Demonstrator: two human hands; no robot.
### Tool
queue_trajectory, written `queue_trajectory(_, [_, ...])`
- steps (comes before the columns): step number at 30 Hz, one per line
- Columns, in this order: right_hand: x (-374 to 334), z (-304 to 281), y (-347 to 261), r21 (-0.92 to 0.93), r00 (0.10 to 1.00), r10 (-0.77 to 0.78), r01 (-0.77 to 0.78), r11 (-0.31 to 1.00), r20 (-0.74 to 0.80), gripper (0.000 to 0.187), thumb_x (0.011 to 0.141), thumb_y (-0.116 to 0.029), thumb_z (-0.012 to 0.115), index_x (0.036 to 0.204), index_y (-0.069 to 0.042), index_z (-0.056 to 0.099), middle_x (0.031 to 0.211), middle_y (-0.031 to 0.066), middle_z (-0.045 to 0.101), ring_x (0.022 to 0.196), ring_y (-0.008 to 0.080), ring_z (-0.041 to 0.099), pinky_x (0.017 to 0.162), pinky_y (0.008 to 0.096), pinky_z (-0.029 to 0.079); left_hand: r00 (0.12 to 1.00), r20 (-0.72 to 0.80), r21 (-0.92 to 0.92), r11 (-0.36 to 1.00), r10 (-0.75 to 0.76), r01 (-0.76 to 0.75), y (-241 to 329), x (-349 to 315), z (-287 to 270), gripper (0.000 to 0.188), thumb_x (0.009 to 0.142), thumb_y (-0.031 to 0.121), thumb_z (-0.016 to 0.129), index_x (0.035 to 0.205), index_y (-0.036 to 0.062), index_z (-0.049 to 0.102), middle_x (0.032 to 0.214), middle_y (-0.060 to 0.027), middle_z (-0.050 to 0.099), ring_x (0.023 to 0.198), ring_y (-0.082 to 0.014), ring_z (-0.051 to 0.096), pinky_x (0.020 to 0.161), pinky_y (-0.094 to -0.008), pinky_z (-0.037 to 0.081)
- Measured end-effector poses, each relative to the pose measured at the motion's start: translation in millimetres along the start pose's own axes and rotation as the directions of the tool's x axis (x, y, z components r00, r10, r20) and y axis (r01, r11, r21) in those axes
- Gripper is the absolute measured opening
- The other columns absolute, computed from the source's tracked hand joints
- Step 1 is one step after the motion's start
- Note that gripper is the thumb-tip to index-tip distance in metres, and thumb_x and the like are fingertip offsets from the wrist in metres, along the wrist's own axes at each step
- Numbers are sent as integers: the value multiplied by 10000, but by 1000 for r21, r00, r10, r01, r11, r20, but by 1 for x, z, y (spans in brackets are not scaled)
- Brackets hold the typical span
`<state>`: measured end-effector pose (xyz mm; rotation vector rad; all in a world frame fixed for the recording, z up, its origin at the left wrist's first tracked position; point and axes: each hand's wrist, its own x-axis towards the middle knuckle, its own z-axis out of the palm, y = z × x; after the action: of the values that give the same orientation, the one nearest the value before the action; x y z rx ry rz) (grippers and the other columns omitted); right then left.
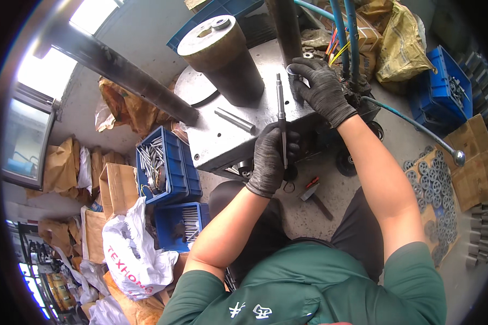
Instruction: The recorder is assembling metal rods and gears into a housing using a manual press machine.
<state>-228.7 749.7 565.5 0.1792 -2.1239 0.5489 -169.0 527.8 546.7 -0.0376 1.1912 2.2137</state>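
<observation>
My left hand (pixel 270 158), in a dark grey glove, is closed around a slim stepped metal shaft (pixel 280 100). The shaft stands nearly upright in the picture, its thin threaded-looking end pointing away from me. My right hand (pixel 324 89), gloved too, pinches a small shiny metal ring (pixel 290 70) between thumb and fingers, close to a dark upright column (pixel 285 32). The ring is a short way right of the shaft's far end and apart from it. On the steel machine table (pixel 214 142) lies a plain metal rod (pixel 235 120), left of the shaft.
A thick cylindrical block (pixel 222 65) stands on the table, with a slanting dark post (pixel 130 76) at left. Blue crates (pixel 171 162) of metal shafts sit left. A hammer (pixel 322 206) lies on the floor. Right are flat round metal parts (pixel 436 184) and a blue bin (pixel 436 97).
</observation>
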Motion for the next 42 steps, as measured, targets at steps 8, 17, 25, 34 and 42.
queue_trajectory(8, [1,-13,-11,144,996,38,-26,989,-79,240,863,-147,769,1102,-121,760,1122,72,750,1065,326,675,952,448,527,990,33,291,946,140,-143,-5,-1,-3,283,1034,192,548,1225,1,631,927,-64,683,751,-120,643,669,-258,544])
queue_trajectory(17, [-15,-61,-64,803,689,514,-596,-1,511,311,1016,-164,658,1267,20,662,1129,108,724,974,200,737,929,317,602,957,119,452,844,265,-290,0,-13,8,243,986,103,666,1193,-20,638,986,-68,697,821,-118,649,736,-267,549])
queue_trajectory(25, [-41,-83,-60,717,589,470,-681,-149,658,296,1010,-204,666,1220,3,674,1069,100,728,955,197,731,868,321,609,916,153,618,688,370,-381,-6,-22,22,256,935,44,733,1170,-5,645,969,-68,707,824,-104,647,744,-268,551])
queue_trajectory(34, [-66,-109,-46,457,496,239,-867,202,835,336,1015,-393,688,1042,-64,750,961,38,747,768,129,660,730,300,554,658,639,652,174,398,-738,-14,-19,20,249,884,-61,705,1117,22,684,1005,-80,677,910,-178,674,822,-333,552])
queue_trajectory(42, [-224,-292,133,-190,539,363,-350,917,760,342,928,-277,708,1256,-182,687,973,113,722,890,298,711,763,423,557,713,673,718,-56,-194,-693,-33,-17,16,260,885,112,720,1134,42,689,1051,-180,671,977,-387,671,855,-449,548])
